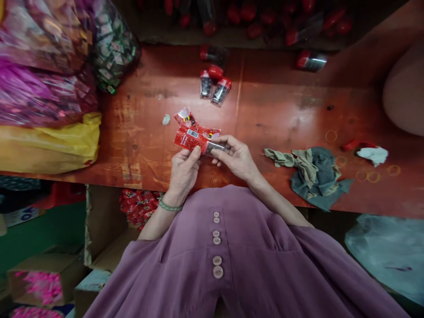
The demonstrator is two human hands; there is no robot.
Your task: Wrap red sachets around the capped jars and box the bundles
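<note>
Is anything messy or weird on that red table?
A bit messy. Small red-capped bottles lie tipped on their sides, loose rubber bands are scattered at the right, and a crumpled rag hangs over the table's front edge. Nothing looks broken.

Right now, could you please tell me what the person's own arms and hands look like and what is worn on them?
Both hands are bare, no gloves or rings visible. The left hand has a green beaded bracelet at the wrist. The right hand wears nothing. Loose mauve sleeves of a buttoned garment end near the elbows.

Crumpled rag [314, 176] – rubber bands [331, 135] – on table [271, 115].
</note>
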